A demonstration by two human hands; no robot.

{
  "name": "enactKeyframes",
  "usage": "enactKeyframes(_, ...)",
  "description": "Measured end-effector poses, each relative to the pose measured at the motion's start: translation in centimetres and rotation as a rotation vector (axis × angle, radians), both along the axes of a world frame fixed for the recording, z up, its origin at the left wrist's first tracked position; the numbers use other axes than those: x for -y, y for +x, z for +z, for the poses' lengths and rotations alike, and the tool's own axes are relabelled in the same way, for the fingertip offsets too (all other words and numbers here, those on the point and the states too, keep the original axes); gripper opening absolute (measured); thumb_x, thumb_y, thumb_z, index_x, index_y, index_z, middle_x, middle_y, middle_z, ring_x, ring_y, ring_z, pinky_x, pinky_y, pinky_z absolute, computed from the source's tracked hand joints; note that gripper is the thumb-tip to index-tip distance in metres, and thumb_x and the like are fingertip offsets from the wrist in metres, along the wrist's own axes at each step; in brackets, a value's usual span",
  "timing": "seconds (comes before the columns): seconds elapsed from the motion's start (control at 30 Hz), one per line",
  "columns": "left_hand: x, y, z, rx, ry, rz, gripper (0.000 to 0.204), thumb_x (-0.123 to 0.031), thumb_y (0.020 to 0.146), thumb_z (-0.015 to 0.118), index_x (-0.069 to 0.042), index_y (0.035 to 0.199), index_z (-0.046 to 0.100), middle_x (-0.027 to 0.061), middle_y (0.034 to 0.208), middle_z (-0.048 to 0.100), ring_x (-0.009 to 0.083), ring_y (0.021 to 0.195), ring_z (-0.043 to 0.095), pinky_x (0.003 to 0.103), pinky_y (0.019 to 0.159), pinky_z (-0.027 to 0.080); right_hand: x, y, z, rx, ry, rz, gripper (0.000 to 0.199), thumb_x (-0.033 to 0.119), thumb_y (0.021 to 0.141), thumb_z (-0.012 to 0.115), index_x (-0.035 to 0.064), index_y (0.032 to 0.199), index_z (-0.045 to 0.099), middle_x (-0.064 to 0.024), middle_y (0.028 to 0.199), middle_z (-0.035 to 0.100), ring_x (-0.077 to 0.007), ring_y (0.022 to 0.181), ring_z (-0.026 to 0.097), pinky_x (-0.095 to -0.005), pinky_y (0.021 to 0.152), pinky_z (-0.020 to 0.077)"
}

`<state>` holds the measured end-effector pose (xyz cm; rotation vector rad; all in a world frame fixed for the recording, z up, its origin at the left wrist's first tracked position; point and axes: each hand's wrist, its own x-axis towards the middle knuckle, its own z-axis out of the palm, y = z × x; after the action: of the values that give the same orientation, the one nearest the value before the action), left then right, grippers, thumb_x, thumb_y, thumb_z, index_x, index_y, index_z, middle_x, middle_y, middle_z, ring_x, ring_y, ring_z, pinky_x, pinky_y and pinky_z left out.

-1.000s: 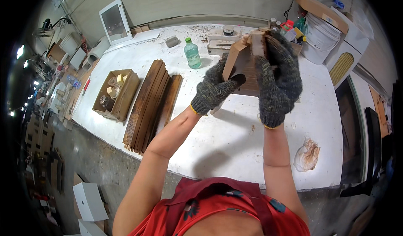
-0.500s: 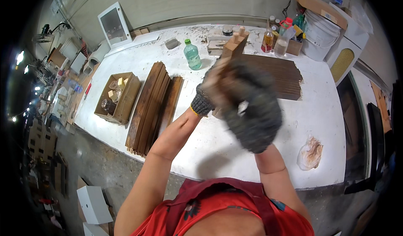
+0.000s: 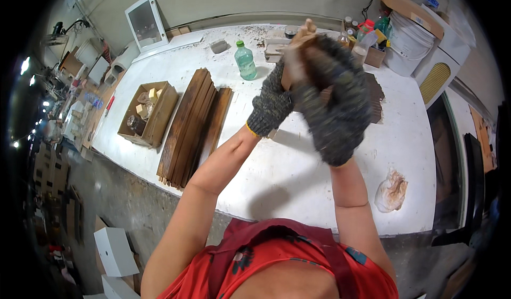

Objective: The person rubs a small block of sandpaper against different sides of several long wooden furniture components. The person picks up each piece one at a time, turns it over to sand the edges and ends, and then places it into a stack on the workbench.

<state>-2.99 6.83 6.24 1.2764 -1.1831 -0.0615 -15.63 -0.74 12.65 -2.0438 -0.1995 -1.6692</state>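
Observation:
My left hand [image 3: 271, 105], in a dark grey knitted glove with a yellow cuff edge, is closed around a brown wooden piece. Its pale, notched end [image 3: 307, 28] sticks up beyond my hands, and the rest is mostly hidden. My right hand [image 3: 340, 107], gloved alike, is curled against the same piece, blurred by motion. A pale brown smear at its fingers is too blurred to name. Beneath and behind my right hand lies a group of dark brown boards [image 3: 375, 99] on the white table [image 3: 255, 176], partly covered by the glove.
Left of my arms lie stacked dark wooden strips [image 3: 186, 129] and a box of small items [image 3: 157, 121]. A green bottle [image 3: 245, 62] stands farther back. A stained crumpled cloth [image 3: 391, 191] lies at right. Bottles and a white bucket [image 3: 407, 43] fill the back right corner.
Both hands have moved farther away and slightly right with the wooden piece. My right hand has risen across it, leaving more of the left glove uncovered. The view has shifted slightly.

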Motion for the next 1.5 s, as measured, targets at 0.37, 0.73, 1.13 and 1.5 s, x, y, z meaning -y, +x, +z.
enactKeyframes(0.37,-1.1,2.5,1.6,-0.3,-0.069,-0.079,0.056,-0.035,0.101,0.047,-0.009,0.147,0.029,0.004,0.141,0.042,0.016,0.12,0.046,0.031,0.105,0.036,2.7,4.5,1.8,0.233,-0.118,0.183,0.046,0.011,0.077,0.076,0.0104,0.121,0.064,-0.0083,0.128,0.058,-0.0253,0.116,0.056,-0.0369,0.097,0.0462)
enactKeyframes(0.73,-0.1,9.0,0.6,-0.543,-0.369,-0.26,0.038,-0.031,0.098,0.052,-0.005,0.124,0.057,0.0098,0.12,0.059,0.0227,0.114,0.054,0.036,0.1,0.044,2.3,12.5,-5.1,0.141,-0.19,0.065,0.048,0.006,0.075,0.077,0.0141,0.12,0.064,-0.0084,0.125,0.06,-0.026,0.113,0.057,-0.0349,0.096,0.0476)
enactKeyframes(1.13,-0.6,19.8,-1.4,-0.579,-0.482,-0.031,0.047,-0.05,0.097,0.049,-0.005,0.103,0.059,0.0077,0.08,0.06,0.0215,0.07,0.058,0.037,0.069,0.052,3.4,9.4,-30.2,-0.696,-0.235,0.295,0.023,0.012,0.076,0.069,0.016,0.098,0.069,-0.0048,0.108,0.065,-0.026,0.089,0.06,-0.039,0.079,0.0482)
enactKeyframes(1.5,-0.2,14.6,-0.5,-0.277,-0.238,0.21,0.042,-0.037,0.094,0.06,-0.002,0.117,0.06,0.0038,0.098,0.064,0.0158,0.091,0.057,0.031,0.083,0.046,7.6,6.1,-16.4,-0.88,0.291,0.35,0.023,0.019,0.084,0.07,0.0077,0.104,0.071,-0.0101,0.094,0.069,-0.022,0.086,0.065,-0.0328,0.078,0.0508)
